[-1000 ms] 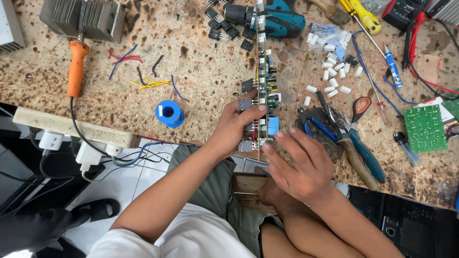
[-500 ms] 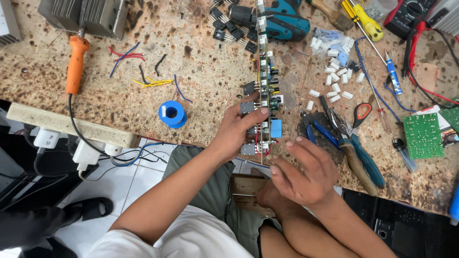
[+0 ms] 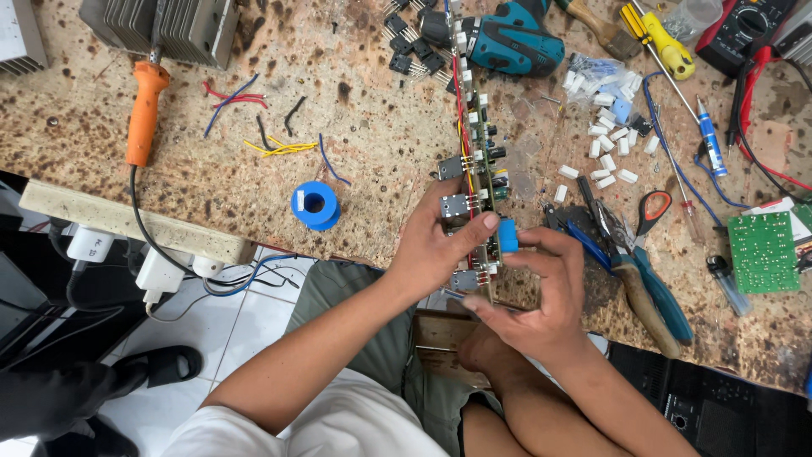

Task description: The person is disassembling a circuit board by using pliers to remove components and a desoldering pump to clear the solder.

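Observation:
A long narrow circuit board stands on edge over the speckled workbench, with red and yellow wires running along it. My left hand grips its near end from the left, thumb pressed to the board. My right hand closes in from the right, fingertips on a blue block component fixed to the board. Both hands sit at the bench's front edge, above my lap.
A blue tape roll lies left of the hands, an orange-handled soldering iron farther left. Pliers and cutters lie right, with a green board, white connectors, teal drill, screwdrivers.
My right hand has come up from below the board and now pinches the blue component. The left hand keeps its grip on the board.

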